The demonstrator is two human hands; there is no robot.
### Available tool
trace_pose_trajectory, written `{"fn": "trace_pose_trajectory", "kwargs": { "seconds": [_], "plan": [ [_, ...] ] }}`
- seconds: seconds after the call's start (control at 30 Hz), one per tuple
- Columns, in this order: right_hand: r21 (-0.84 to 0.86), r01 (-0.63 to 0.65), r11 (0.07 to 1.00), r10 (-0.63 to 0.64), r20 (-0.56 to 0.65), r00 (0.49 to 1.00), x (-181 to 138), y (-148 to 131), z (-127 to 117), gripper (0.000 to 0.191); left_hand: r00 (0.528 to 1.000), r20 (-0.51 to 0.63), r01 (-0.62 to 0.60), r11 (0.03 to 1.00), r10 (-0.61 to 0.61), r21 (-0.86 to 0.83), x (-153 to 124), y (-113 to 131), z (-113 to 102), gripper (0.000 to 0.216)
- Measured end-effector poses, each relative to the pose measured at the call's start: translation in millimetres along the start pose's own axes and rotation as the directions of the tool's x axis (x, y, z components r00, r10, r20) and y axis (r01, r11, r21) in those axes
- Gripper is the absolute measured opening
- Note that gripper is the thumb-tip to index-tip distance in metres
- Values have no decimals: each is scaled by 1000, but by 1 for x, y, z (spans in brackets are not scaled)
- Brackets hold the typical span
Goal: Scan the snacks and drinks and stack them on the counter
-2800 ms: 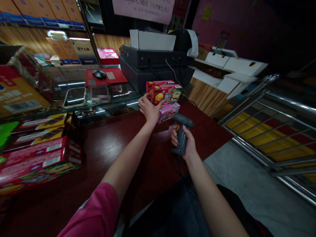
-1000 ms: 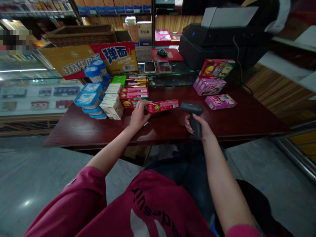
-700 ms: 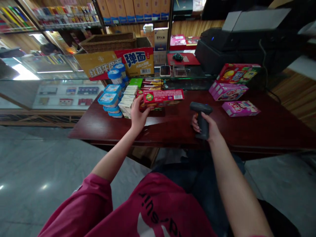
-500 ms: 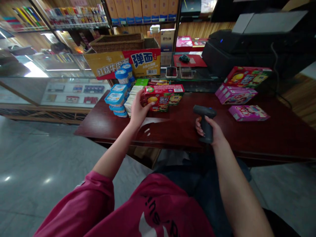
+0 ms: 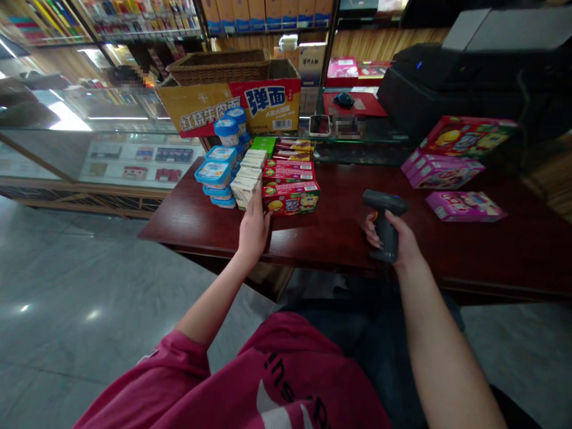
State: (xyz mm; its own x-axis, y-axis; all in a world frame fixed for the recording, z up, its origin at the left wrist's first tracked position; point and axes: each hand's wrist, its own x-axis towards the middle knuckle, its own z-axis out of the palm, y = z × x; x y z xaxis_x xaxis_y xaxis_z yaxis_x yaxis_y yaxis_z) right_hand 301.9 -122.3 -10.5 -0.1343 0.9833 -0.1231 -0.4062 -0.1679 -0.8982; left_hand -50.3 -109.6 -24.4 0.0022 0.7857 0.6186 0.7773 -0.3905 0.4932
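Observation:
My right hand [image 5: 401, 238] is wrapped around the grip of a dark grey barcode scanner [image 5: 386, 229], held above the front of the counter. My left hand [image 5: 254, 229] has its fingers stretched out against the left end of the front red snack box [image 5: 292, 201], by the row of white packs [image 5: 246, 183]; it does not grip them. Behind that box stands a second red box [image 5: 288, 171], standing parallel to it. Blue-lidded tubs [image 5: 215, 173] are stacked to the left of the white packs.
On the right lie a purple box [image 5: 467, 207], more purple boxes [image 5: 442, 171] and a tilted red box [image 5: 469, 136] on top. A noodle carton [image 5: 272, 110] with a wicker basket [image 5: 218, 67] stands behind. A phone [image 5: 319, 125] rests on the glass shelf.
The red box that my left hand gripped now stands squarely in front of the other red box. My left fingers have loosened and moved down its left end. My right hand still holds the scanner.

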Motion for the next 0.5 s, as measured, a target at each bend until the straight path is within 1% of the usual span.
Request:
{"fn": "trace_pose_trajectory", "kwargs": {
  "seconds": [0.07, 0.1, 0.13, 0.2, 0.23, 0.3, 0.4, 0.47, 0.5],
  "plan": [
    [-1, -8, 1000, 8, 0, 1000, 0, 0, 0, 34, 995, -58, -77, 993, 82, 87, -2, 10, 0, 62],
    [1, -12, 1000, 12, 0, 1000, 0, 0, 0, 34, 990, -52, -126, 983, 134, 135, -4, 15, 0, 53],
    [4, -16, 1000, 16, -2, 1000, 0, 0, 0, 34, 983, -19, -178, 967, 185, 180, -5, 20, 2, 43],
    [14, -26, 1000, 26, -9, 1000, -1, 1, 0, 35, 963, 103, -266, 930, 247, 253, -6, 28, 5, 32],
    [20, -30, 999, 30, -13, 999, -1, 1, -1, 36, 955, 161, -287, 915, 249, 285, -5, 31, 8, 31],
    [28, -33, 999, 33, -23, 999, -1, 1, -1, 37, 953, 220, -276, 895, 207, 351, 1, 34, 12, 32],
    [29, -25, 999, 26, -23, 999, -2, 1, -1, 36, 960, 237, -239, 882, 151, 406, 12, 31, 16, 31],
    [17, -17, 1000, 17, -19, 1000, -3, 0, 0, 35, 963, 234, -215, 898, 130, 384, 17, 31, 19, 29],
    [7, -14, 1000, 14, -17, 1000, -3, 0, 0, 34, 961, 239, -219, 912, 141, 346, 18, 33, 20, 28]
  ]
}}
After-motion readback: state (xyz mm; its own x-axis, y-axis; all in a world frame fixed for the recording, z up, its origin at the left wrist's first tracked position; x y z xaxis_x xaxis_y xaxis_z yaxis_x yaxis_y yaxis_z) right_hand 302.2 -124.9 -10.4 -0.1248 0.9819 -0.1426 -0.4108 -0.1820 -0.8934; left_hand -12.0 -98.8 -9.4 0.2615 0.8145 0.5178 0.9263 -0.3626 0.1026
